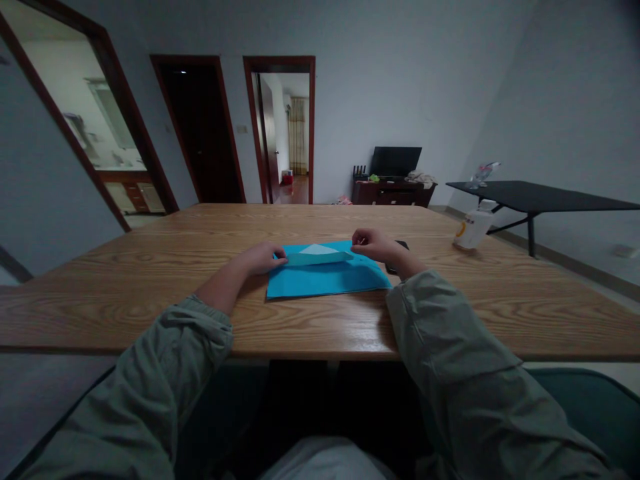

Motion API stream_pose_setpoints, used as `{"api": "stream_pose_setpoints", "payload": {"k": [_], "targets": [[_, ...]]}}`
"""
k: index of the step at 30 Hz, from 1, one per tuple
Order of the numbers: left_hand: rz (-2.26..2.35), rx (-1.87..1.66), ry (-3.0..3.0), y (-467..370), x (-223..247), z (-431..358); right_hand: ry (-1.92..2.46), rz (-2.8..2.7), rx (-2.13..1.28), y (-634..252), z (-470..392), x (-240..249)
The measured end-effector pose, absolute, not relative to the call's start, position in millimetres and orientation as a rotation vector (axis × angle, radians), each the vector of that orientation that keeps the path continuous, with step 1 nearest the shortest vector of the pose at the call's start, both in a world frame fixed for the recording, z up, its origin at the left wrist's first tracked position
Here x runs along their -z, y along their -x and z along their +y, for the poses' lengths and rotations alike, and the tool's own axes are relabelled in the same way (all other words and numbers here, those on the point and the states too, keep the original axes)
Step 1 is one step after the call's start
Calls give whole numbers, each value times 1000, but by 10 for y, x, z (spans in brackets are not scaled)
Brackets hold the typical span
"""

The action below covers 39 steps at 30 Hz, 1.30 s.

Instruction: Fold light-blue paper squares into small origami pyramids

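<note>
A folded piece of light blue paper (320,257), with a pale triangular peak rising behind a long strip, is over a bright blue sheet (325,283) on the table. My left hand (264,258) pinches the strip's left end between thumb and fingers. At the strip's right end, my right hand (374,245) has its fingers curled closed, the thumb close to the paper's tip. Whether anything is between those fingers cannot be made out. A dark flat object (401,247), possibly a phone, lies partly hidden behind my right wrist.
The wooden table (150,287) spreads out around the paper. A white bottle (473,227) with a yellow mark stands at its right side. Beyond are a black table (530,195) and a low cabinet (395,193) bearing a dark screen (396,161).
</note>
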<state>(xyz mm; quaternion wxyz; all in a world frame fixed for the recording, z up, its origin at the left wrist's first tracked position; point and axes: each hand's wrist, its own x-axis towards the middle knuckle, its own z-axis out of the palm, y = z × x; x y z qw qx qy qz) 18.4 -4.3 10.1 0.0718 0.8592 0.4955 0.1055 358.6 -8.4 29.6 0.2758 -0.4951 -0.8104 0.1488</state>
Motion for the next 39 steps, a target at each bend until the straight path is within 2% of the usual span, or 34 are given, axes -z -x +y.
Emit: {"api": "stream_pose_setpoints", "payload": {"k": [7,17,25,34,39], "targets": [[1462,-322,-2585,-180,-122,-65,1479,-2287,-406,-3531,-100,-226],[1474,-324,-2564,-179,-93,-41,1456,-2341,-487,-3534,-11,-112],[1388,-512,-2428,-181,2,26,1612,-2275,-452,-3478,33,-33],[1517,-365,-2498,-242,41,73,1711,-2303,-314,-3380,82,61],[1587,-333,-2682,-403,-6,-35,1615,-2356,40,-3223,-8,88]]}}
